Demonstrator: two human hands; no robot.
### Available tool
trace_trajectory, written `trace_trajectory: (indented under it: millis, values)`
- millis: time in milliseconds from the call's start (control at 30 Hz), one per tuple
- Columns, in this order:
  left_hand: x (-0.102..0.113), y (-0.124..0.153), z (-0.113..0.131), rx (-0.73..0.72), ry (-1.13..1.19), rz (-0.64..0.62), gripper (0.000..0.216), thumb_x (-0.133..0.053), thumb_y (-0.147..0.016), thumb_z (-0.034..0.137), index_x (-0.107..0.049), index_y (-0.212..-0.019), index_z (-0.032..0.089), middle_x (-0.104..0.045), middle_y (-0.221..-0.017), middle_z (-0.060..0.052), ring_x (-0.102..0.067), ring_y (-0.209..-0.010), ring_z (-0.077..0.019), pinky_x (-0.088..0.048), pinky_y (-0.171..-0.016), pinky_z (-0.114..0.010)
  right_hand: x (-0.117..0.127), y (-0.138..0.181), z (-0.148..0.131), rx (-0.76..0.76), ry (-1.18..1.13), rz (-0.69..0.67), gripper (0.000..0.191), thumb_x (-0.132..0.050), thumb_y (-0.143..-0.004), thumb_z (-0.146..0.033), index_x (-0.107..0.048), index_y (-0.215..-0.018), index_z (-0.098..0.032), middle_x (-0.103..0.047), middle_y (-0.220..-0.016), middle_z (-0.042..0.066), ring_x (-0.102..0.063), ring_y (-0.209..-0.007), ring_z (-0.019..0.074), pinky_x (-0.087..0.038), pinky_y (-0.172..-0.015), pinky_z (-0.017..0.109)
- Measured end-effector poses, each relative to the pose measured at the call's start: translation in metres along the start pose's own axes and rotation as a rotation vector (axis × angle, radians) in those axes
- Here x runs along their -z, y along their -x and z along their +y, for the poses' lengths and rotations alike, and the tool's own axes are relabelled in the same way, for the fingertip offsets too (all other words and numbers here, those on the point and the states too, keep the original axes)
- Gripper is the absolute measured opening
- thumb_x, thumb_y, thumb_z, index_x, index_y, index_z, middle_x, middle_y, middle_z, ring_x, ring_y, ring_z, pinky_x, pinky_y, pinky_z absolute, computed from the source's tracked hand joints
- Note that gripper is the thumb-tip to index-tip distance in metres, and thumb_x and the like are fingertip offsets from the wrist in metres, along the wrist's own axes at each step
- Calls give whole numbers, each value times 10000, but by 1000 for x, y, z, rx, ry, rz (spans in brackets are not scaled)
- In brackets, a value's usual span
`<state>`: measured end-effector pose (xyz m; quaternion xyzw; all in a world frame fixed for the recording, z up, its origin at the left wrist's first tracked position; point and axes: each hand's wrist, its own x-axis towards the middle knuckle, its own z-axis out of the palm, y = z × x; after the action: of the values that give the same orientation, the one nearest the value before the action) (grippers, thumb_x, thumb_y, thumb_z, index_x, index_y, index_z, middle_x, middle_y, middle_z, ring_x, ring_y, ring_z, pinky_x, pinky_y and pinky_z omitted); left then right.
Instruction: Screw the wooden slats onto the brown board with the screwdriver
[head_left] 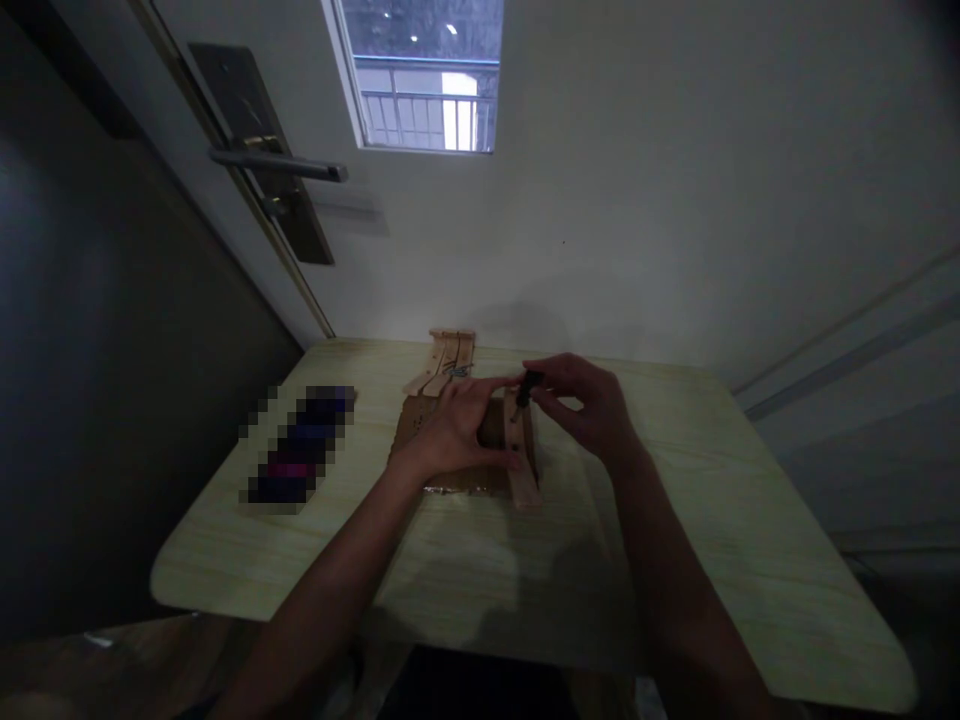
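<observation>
A small wooden box-like piece (517,470) lies on a brown board in the middle of the light wooden table (675,540). My left hand (457,425) rests over it with fingers curled, pressing it down. My right hand (589,405) pinches a small dark tool (525,392), its tip set on the top of the wooden piece. What the tip touches is too dim to make out.
Loose wooden slats (446,362) lie at the table's far edge near the wall. A blurred dark object (300,450) sits on the table's left side. A door with a metal lever handle (277,165) stands at the left, a window (424,75) above.
</observation>
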<state>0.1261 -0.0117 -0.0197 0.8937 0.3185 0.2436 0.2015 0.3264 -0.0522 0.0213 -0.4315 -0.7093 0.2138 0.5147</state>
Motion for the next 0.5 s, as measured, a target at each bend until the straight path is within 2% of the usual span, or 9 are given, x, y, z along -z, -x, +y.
trace_trajectory:
  millis: [167,500]
  values:
    - [-1,1,-1,-2,0,-15,1041,-785,-569,678,-333,-1410,264,-509,-1367,-103,-434,-1278,-349,-306,-1082,-505,-5,1,5,-4,27,59,200,-724,-784,-271,-675,-973,-230,-723,-851,-8,-714,-716,125,-620,-628,243]
    - [0,-1,1,26,21,-36,1042,-784,-556,689,-342,-1400,269,-504,-1362,-116,-428,-1279,-368,-291,-1079,-523,-14,0,9,27,121,195,229,-761,-750,-327,-654,-935,-244,-672,-769,-30,-674,-665,121,-624,-598,262]
